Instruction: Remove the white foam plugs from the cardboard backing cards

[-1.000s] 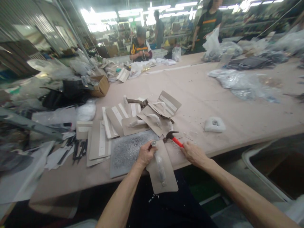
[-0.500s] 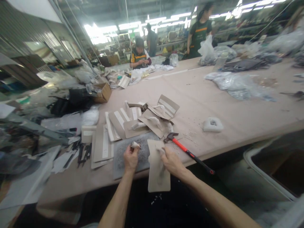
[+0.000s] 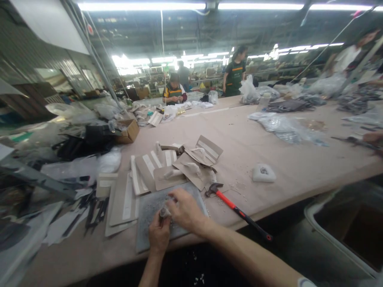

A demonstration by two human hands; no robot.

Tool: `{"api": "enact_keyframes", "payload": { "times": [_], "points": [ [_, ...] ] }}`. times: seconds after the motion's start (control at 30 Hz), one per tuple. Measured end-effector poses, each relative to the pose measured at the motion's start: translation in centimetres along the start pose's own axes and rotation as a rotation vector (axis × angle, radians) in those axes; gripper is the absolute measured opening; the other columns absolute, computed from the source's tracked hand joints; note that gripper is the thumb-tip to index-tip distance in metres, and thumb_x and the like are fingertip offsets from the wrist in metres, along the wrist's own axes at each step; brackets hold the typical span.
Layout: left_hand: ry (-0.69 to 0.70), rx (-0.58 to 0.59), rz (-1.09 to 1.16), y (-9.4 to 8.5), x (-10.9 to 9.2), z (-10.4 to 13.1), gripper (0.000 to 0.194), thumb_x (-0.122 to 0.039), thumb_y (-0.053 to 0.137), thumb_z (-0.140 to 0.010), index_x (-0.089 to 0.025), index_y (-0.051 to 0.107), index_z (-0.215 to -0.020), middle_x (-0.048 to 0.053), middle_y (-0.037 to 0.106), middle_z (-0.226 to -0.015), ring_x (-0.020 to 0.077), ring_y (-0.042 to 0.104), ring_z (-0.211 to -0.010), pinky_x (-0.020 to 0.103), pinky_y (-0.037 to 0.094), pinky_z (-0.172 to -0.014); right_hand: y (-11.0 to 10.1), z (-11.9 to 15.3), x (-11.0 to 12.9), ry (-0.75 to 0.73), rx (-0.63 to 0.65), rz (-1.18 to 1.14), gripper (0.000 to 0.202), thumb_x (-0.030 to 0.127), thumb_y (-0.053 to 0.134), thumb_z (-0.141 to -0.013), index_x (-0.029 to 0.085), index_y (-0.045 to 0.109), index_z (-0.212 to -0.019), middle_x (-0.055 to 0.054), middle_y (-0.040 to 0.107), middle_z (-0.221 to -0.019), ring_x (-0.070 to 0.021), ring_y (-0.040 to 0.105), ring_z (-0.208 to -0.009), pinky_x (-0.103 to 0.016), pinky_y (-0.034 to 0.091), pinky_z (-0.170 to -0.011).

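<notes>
Grey and dusted with pale crumbs, a flat square slab (image 3: 146,208) lies at the near edge of the beige-covered table (image 3: 230,147), and I have both bare hands working above it. My left hand (image 3: 159,232) is closed, thumb and fingertips pinching a small whitish rounded piece (image 3: 164,211) just over the slab. My right hand (image 3: 184,208) comes across from the other side with bent fingers meeting that piece; from here I cannot tell whether they grip it or only touch it.

Right of the slab I see a claw hammer with a dark head and a red-and-black handle (image 3: 239,212), its butt jutting past the table edge. Beyond the slab are piled thin beige rectangular plates with whitish wrapped handles (image 3: 173,173); to its left, beige panels with white strips (image 3: 120,203) overlap. A white block with a dark patch on top (image 3: 263,174) sits apart, further right. Across the table stands a person in a dark green apron with orange trim (image 3: 234,79).
</notes>
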State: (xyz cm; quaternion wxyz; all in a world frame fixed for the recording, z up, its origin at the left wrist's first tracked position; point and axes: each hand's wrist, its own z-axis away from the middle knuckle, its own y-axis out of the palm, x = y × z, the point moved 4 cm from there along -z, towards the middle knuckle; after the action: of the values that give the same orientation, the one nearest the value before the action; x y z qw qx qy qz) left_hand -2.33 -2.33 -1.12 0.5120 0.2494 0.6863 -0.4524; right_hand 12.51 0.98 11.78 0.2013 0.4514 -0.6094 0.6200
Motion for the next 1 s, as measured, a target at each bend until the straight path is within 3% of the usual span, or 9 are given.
{"api": "enact_keyframes", "payload": {
  "times": [0.13,0.23,0.33,0.47,0.53,0.63,0.83,0.9,1.0],
  "points": [
    [0.1,0.005,0.049,0.0,0.3,-0.1,0.037,-0.043,0.071,-0.077,-0.018,0.074,-0.104,0.008,0.08,-0.091,0.0272,0.076,-0.085,0.031,0.061,-0.075,-6.0,-7.0,-7.6,0.226,-0.098,0.394,0.052,0.027,0.055,-0.095,0.008,0.045,-0.142,-0.022,0.049,-0.145,-0.0274,0.048,-0.134,-0.037,0.038,-0.11],
    [0.113,0.011,0.08,0.1,0.7,-0.2,0.037,-0.048,0.07,-0.078,-0.02,0.073,-0.103,0.009,0.08,-0.091,0.0281,0.077,-0.085,0.033,0.062,-0.075,-7.4,-10.2,-10.7,0.253,-0.019,0.472,0.06,0.029,0.058,-0.094,0.009,0.039,-0.147,-0.022,0.054,-0.141,-0.0269,0.053,-0.13,-0.035,0.041,-0.105],
    [0.108,0.02,0.089,0.2,0.9,-0.3,0.039,-0.05,0.068,-0.08,-0.019,0.072,-0.104,0.01,0.079,-0.092,0.0278,0.076,-0.087,0.035,0.061,-0.079,-7.3,-12.2,-10.8,0.247,0.083,0.521,0.051,0.029,0.056,-0.095,0.011,0.046,-0.142,-0.018,0.069,-0.12,-0.0263,0.065,-0.112,-0.033,0.046,-0.094],
    [0.093,0.047,0.074,0.3,0.9,-0.3,0.041,-0.05,0.067,-0.081,-0.017,0.07,-0.105,0.01,0.079,-0.095,0.0264,0.075,-0.088,0.035,0.06,-0.082,-7.7,-13.2,-7.6,0.19,0.059,0.556,0.051,0.029,0.043,-0.098,0.013,0.043,-0.147,-0.019,0.069,-0.118,-0.0286,0.065,-0.11,-0.035,0.045,-0.092],
    [0.086,0.05,0.088,0.3,0.9,-0.3,0.04,-0.049,0.067,-0.081,-0.017,0.07,-0.105,0.01,0.079,-0.095,0.0254,0.075,-0.089,0.035,0.059,-0.082,-8.1,-11.9,-5.7,0.156,0.024,0.561,0.053,0.031,0.04,-0.099,0.015,0.04,-0.15,-0.018,0.07,-0.116,-0.0286,0.065,-0.109,-0.036,0.045,-0.093],
    [0.081,0.039,0.123,0.3,0.8,-0.4,0.038,-0.047,0.068,-0.08,-0.017,0.07,-0.103,0.009,0.078,-0.094,0.0239,0.074,-0.086,0.033,0.059,-0.08,-7.4,-6.6,-3.9,0.132,0.023,0.534,0.053,0.034,0.045,-0.097,0.018,0.046,-0.147,-0.013,0.074,-0.101,-0.0285,0.069,-0.098,-0.036,0.047,-0.087],
    [0.088,-0.045,0.067,-0.2,0.6,-0.4,0.035,-0.044,0.07,-0.08,-0.018,0.072,-0.102,0.007,0.078,-0.094,0.0234,0.072,-0.087,0.032,0.056,-0.08,-1.1,6.7,-5.6,0.223,0.254,0.442,0.049,0.03,0.045,-0.098,0.016,0.051,-0.144,-0.014,0.075,-0.103,-0.0266,0.071,-0.09,-0.033,0.05,-0.079],
    [0.083,-0.067,0.081,-0.4,0.2,-0.3,0.034,-0.044,0.07,-0.08,-0.017,0.073,-0.101,0.007,0.077,-0.093,0.0229,0.072,-0.086,0.031,0.055,-0.08,0.5,8.8,-6.4,0.24,0.303,0.465,0.049,0.03,0.042,-0.1,0.015,0.049,-0.146,-0.014,0.075,-0.103,-0.0279,0.072,-0.09,-0.035,0.051,-0.078],
    [0.097,-0.019,0.174,0.1,-1.2,-0.3,0.032,-0.042,0.071,-0.081,-0.017,0.072,-0.102,0.007,0.077,-0.094,0.022,0.072,-0.087,0.031,0.056,-0.082,1.4,9.5,-6.8,0.236,0.314,0.479,0.049,0.031,0.04,-0.102,0.014,0.047,-0.147,-0.014,0.075,-0.101,-0.0286,0.072,-0.089,-0.035,0.051,-0.076]
  ]
}}
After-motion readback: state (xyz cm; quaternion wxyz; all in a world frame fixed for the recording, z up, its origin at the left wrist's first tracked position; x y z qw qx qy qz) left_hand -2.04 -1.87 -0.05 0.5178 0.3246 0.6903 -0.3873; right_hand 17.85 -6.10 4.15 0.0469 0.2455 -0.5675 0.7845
